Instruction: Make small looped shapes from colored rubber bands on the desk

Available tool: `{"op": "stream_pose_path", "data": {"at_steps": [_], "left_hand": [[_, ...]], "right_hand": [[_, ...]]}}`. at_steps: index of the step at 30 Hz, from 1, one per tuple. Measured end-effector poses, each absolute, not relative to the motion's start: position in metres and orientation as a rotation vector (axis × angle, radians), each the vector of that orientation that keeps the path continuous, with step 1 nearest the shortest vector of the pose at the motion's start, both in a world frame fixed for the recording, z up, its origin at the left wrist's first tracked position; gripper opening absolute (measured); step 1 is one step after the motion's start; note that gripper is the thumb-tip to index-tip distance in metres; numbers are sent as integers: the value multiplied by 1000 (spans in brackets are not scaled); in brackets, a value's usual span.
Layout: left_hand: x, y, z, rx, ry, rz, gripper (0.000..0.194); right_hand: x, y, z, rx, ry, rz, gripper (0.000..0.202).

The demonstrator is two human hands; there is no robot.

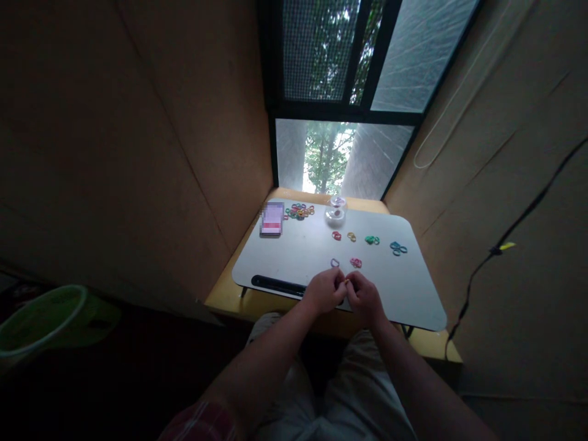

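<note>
My left hand and my right hand meet over the table's near edge, fingertips pinched together. Between them shows a speck of a small orange-yellow thing; its shape is mostly hidden by the fingers. Just beyond the hands lie a pale purple loop and a cluster of pink loops. Farther back sit small groups of red loops, yellow loops, green loops and teal loops. At the far left is a mixed heap of coloured loops.
The white folding table stands on a yellow ledge below a window. A clear container stands at the back, with a blurred-out phone-like rectangle at left. A black slot runs along the front. A green basket is at left.
</note>
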State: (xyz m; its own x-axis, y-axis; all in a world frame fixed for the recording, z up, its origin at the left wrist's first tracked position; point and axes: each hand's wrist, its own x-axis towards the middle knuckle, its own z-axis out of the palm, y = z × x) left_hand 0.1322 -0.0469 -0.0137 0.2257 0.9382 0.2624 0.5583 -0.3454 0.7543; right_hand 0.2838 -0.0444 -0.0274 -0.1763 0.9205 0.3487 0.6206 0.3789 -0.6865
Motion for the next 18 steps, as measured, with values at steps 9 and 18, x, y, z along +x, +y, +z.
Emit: {"op": "stream_pose_path", "data": {"at_steps": [9,18], "left_hand": [[133,-47,-14,2008,1373,987,7],[134,-49,-10,1990,1384,990,7]], "right_hand": [[283,-46,-27,-1307,-1888,541,14],[282,-49,-23,-1306,-1878,506,16]]}}
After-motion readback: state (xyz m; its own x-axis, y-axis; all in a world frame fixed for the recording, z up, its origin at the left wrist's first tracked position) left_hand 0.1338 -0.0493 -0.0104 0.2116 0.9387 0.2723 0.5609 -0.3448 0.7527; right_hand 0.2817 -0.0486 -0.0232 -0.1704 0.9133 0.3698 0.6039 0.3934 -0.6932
